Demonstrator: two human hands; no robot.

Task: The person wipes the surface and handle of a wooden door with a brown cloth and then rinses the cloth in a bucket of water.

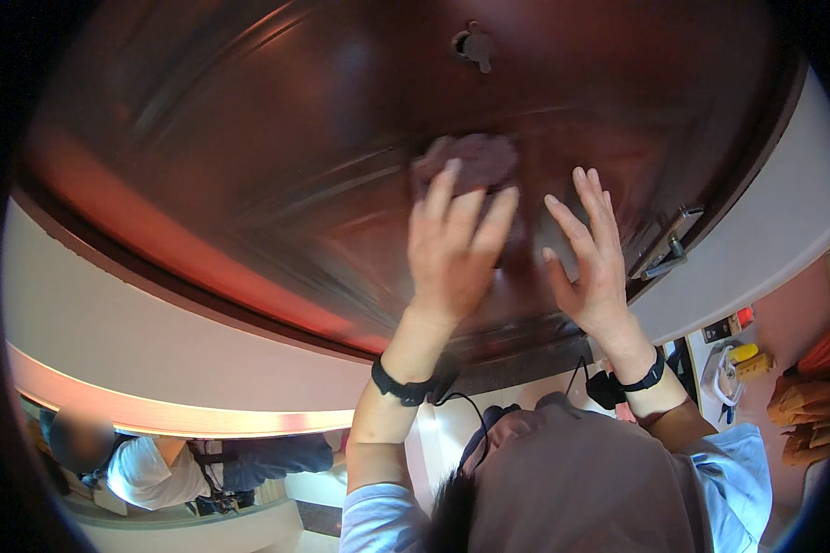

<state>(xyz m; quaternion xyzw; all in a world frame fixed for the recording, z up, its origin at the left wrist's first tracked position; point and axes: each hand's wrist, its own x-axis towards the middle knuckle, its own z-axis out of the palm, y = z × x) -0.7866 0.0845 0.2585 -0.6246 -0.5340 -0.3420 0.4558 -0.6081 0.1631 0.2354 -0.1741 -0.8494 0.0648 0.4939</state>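
Observation:
A dark reddish-brown panelled door (pixel 304 200) fills the upper part of the head view. My left hand (pixel 456 242), slightly blurred, has its fingers spread on the lower edge of a purplish-brown cloth (pixel 477 162), which lies against the door panel. To the right, my right hand (pixel 588 256) is raised with fingers apart and nothing in it; whether it touches the door cannot be told. A metal door handle (pixel 667 259) on a long plate is right of that hand. Higher up on the door sits a small dark fitting (pixel 476 47) with a hole beside it.
Pale wall (pixel 180 345) borders the door. At the lower left another person (pixel 159 470) in a white shirt is beyond the wall. On the right, a white plastic basket (pixel 723 377) with yellow items stands near orange-brown cloth or bags (pixel 802 408). Black cables hang by my wrists.

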